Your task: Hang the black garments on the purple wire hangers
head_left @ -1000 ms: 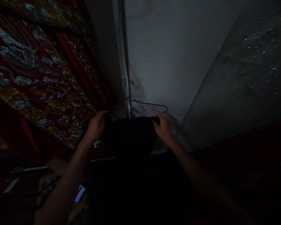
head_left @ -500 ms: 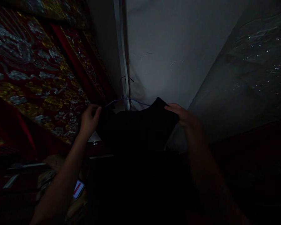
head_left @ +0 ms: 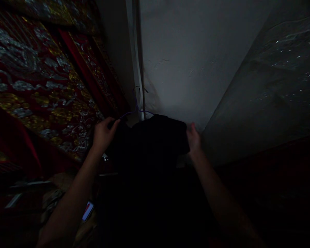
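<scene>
A black garment (head_left: 151, 144) hangs on a thin purple wire hanger (head_left: 137, 109) against a pale wall. My left hand (head_left: 104, 134) is closed on the garment's left shoulder, beside the hanger's left arm. At the garment's right shoulder, my right hand (head_left: 193, 139) grips the dark cloth, its fingers partly hidden behind the fabric. The hanger's hook sits up by a white vertical strip (head_left: 136, 58) in the wall corner. The garment's lower part is lost in darkness.
A red cloth with gold and silver embroidery (head_left: 41, 86) fills the left side. A grey sparkly fabric (head_left: 268, 86) hangs on the right. Below left lie cluttered items, among them a small white and red card (head_left: 88, 210). The room is very dim.
The garment's right shoulder has been pulled over the hanger's right arm, which showed bare a second ago. My right hand went from pointing to gripping the cloth, then moved down and inward.
</scene>
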Tool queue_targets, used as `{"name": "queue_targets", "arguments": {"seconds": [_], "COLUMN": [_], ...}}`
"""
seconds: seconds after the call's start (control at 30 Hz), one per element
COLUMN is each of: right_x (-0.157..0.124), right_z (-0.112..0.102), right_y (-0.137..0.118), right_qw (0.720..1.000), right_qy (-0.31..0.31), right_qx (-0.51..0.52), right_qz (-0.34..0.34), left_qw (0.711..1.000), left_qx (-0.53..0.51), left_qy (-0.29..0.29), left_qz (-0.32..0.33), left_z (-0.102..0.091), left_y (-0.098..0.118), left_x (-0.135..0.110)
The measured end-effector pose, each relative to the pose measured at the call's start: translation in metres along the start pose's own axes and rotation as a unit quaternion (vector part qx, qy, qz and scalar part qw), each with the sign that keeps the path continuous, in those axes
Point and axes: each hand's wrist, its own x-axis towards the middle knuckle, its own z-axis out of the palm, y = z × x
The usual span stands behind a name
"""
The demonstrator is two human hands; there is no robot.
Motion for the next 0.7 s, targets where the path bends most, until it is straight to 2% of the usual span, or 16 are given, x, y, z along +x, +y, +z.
{"name": "queue_targets", "arguments": {"seconds": [0.13,0.2,0.23,0.27,0.33,0.4,0.43,0.47,0.5,0.6,0.67,0.7], "right_x": [0.007,0.004,0.001,-0.005,-0.019,-0.034,-0.04,-0.045,-0.049,-0.053,-0.05,-0.047], "right_z": [-0.006,-0.003,0.001,0.005,0.016,0.029,0.036,0.045,0.053,0.076,0.083,0.084], "right_y": [-0.034,-0.054,-0.062,-0.068,-0.071,-0.064,-0.057,-0.047,-0.035,0.006,0.031,0.04], "right_qw": [0.999,1.0,1.0,0.999,0.982,0.945,0.931,0.93,0.941,0.98,0.987,0.988], "right_qy": [0.037,0.023,-0.004,-0.048,-0.184,-0.327,-0.364,-0.365,-0.333,-0.155,-0.078,-0.061], "right_qx": [0.019,0.013,0.016,0.022,0.034,0.024,0.011,-0.002,-0.014,-0.041,-0.07,-0.081], "right_qz": [-0.006,-0.005,-0.005,-0.005,-0.006,-0.014,-0.025,-0.041,-0.062,-0.114,-0.122,-0.12], "left_qw": [0.999,0.998,0.998,0.998,0.997,0.992,0.988,0.984,0.978,0.955,0.93,0.914], "left_qx": [0.025,0.027,0.02,0.005,-0.046,-0.108,-0.138,-0.166,-0.193,-0.278,-0.34,-0.37], "left_qy": [0.003,0.002,0.001,-0.001,-0.012,-0.025,-0.031,-0.037,-0.045,-0.091,-0.137,-0.164], "left_qz": [-0.041,-0.055,-0.057,-0.058,-0.059,-0.06,-0.06,-0.06,-0.057,-0.042,-0.033,-0.03], "left_z": [0.001,0.002,0.003,0.004,0.005,0.007,0.009,0.011,0.015,0.031,0.042,0.047], "left_y": [0.006,0.005,0.004,0.003,0.003,0.008,0.013,0.018,0.025,0.05,0.069,0.078], "left_x": [0.002,0.006,0.007,0.008,0.006,-0.002,-0.008,-0.016,-0.024,-0.049,-0.063,-0.068]}}
